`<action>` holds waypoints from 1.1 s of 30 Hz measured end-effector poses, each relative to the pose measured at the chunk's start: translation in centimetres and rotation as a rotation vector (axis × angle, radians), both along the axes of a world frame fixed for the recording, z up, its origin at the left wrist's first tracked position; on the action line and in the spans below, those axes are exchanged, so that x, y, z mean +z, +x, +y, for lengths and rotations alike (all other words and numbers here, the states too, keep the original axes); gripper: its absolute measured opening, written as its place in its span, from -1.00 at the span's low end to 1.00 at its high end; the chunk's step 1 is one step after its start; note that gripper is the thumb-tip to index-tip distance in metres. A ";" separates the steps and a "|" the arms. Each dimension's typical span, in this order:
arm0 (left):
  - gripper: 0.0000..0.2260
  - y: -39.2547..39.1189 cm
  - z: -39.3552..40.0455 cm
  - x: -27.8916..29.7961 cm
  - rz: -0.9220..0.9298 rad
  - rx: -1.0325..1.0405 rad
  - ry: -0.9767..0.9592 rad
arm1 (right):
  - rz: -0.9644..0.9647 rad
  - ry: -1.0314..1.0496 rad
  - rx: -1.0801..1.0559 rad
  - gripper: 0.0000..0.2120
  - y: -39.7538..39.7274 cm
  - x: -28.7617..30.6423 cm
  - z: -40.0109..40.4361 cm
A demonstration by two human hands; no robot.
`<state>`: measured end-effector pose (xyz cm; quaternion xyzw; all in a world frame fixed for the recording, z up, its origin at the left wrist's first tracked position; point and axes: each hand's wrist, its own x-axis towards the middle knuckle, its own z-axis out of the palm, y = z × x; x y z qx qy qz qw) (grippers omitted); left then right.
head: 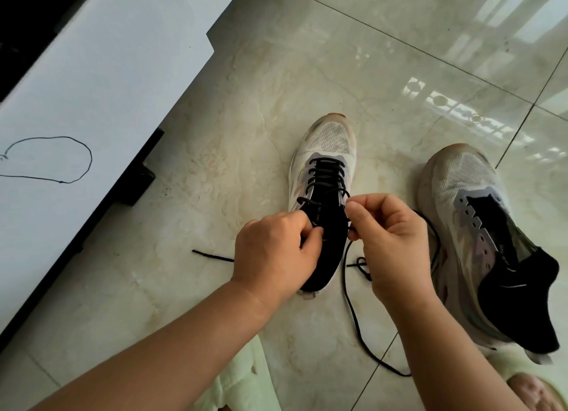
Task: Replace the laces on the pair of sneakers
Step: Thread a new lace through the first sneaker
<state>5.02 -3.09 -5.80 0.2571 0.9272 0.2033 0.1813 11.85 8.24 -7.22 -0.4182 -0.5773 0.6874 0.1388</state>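
Note:
A white mesh sneaker [330,140] with a black tongue stands toe-away on the floor, a black lace [325,177] threaded through most of its eyelets. My left hand [273,254] grips the shoe's left side at the tongue, pinching the lace there. My right hand [390,235] pinches the lace by the upper right eyelet. The lace's loose length [353,312] trails down over the floor, and its other end [212,257] pokes out left of my left hand. The second sneaker [479,226] lies to the right with bare eyelets and no lace in it.
A white cabinet or table [92,103] on dark feet runs along the left, with a thin black cord loop [52,160] lying on top. The floor is glossy beige tile [276,72]. My pale green clothing [242,380] shows at the bottom.

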 end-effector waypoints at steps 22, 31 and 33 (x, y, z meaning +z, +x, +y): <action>-0.79 -0.1 -0.4 -0.4 -0.015 0.021 0.080 | 0.215 -0.418 -0.226 -0.94 0.5 0.2 0.7; -0.95 -0.5 -1.1 0.0 0.117 0.003 0.327 | -0.194 0.067 0.041 -0.79 1.6 -0.5 -2.1; -0.89 -0.6 -1.1 -0.1 0.173 -0.125 0.299 | -0.206 0.098 0.033 -0.84 1.7 -0.6 -2.1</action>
